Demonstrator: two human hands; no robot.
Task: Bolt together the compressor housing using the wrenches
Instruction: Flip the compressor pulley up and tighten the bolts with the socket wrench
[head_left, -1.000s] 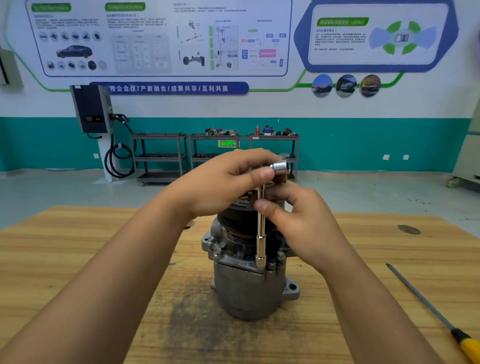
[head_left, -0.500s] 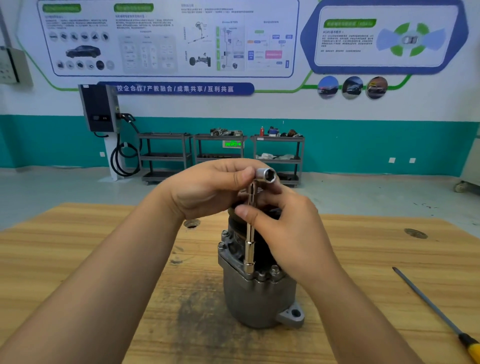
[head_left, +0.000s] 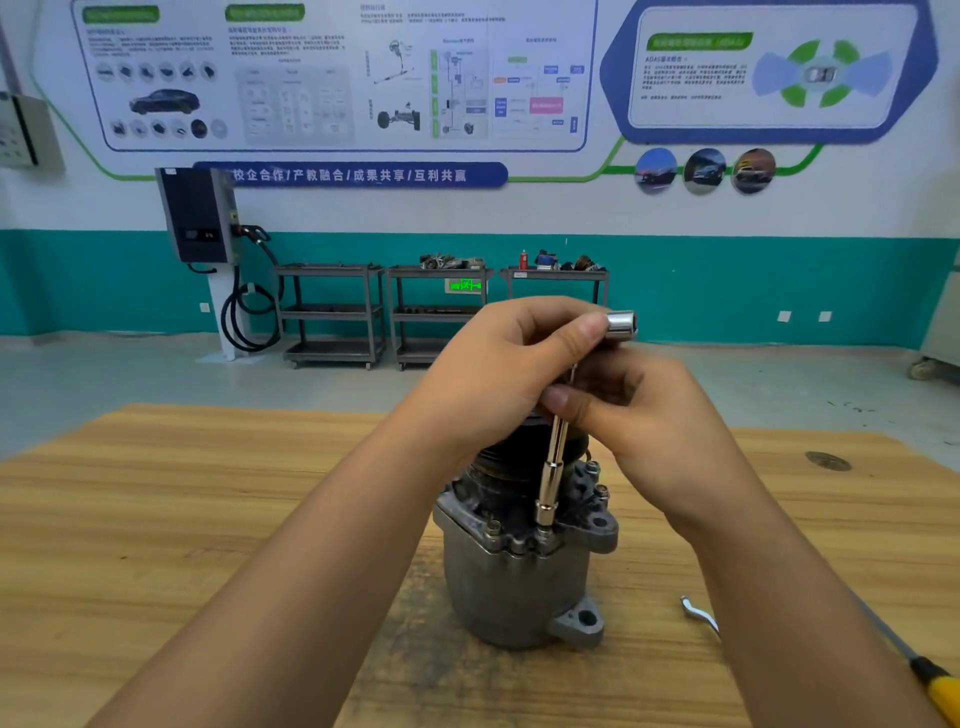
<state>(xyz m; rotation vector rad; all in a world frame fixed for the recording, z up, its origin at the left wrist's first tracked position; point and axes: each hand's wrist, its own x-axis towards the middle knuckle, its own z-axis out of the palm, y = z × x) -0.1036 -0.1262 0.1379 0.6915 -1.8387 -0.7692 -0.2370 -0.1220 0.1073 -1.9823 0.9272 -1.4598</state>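
A grey metal compressor housing (head_left: 511, 587) stands upright on the wooden table (head_left: 156, 519), with a black pulley on top and several bolts around its flange. A chrome L-shaped socket wrench (head_left: 548, 483) stands vertical, its lower socket seated on a front flange bolt. My left hand (head_left: 498, 374) grips the wrench's top bend, the thumb pressed beside the upper socket end (head_left: 621, 325). My right hand (head_left: 644, 415) pinches the shaft just below, fingers closed around it.
A yellow-handled screwdriver (head_left: 935, 686) lies at the table's right front edge. A small bent metal tool (head_left: 698, 613) peeks out beside my right forearm. A round metal insert (head_left: 827, 460) sits in the tabletop at right. Shelving carts (head_left: 436, 312) stand by the far wall.
The upper socket end has swung from pointing toward me to pointing right, so the wrench has turned. Both hands stay on it. The view shifted slightly.
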